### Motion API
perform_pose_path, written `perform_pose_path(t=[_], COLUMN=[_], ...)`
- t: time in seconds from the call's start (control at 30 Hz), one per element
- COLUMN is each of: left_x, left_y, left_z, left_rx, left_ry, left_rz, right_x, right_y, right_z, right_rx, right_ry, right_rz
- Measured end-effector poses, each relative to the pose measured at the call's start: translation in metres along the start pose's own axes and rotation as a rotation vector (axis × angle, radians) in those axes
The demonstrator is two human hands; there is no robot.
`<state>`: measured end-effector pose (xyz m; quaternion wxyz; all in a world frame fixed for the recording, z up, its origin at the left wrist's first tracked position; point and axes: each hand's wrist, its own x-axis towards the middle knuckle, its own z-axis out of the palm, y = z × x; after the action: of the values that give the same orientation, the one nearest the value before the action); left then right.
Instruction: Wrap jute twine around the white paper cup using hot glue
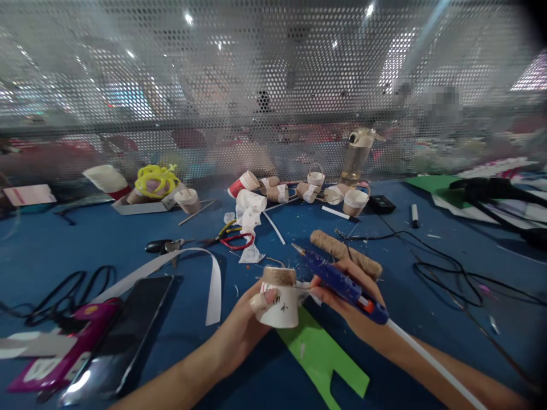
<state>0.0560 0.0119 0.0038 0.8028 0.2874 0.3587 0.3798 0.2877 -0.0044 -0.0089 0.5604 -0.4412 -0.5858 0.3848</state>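
My left hand (pixel 250 310) is closed around a small white paper cup (pixel 282 310), held upside down with dark writing on its side. Brown twine (pixel 278 277) is wound round the cup's narrow upper end, and a loose strand sticks up there. In my right hand (pixel 359 290) lies a blue glue gun (pixel 333 276), its nozzle pointing up and left above the cup. A long white glue stick (pixel 431 360) trails from its back. The right fingertips are close to the cup's side; whether they also pinch a strand I cannot tell. A green cut sheet (pixel 318 347) lies beneath.
Behind my right hand lies a twine roll (pixel 342 250). Red-handled scissors (pixel 237 241), twine-wrapped cups (pixel 306 192) and a bottle (pixel 356 156) stand farther back. A phone (pixel 128 336), a purple cutter (pixel 68 347) and a white strip (pixel 213 285) are left. Black cable (pixel 431 267) runs right.
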Motion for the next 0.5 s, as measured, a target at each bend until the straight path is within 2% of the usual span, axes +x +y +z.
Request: perform_pose_path(t=[0.3, 0.5], left_x=[-0.001, 0.002], left_y=[-0.001, -0.002], left_z=[-0.003, -0.002], left_rx=[0.022, 0.011], left_ry=[0.013, 0.000], left_rz=[-0.004, -0.015], right_x=[-0.001, -0.008], right_y=[-0.011, -0.003], right_z=[0.006, 0.008], right_rx=[0.028, -0.046], right_ry=[0.019, 0.039], right_rz=[0.074, -0.055])
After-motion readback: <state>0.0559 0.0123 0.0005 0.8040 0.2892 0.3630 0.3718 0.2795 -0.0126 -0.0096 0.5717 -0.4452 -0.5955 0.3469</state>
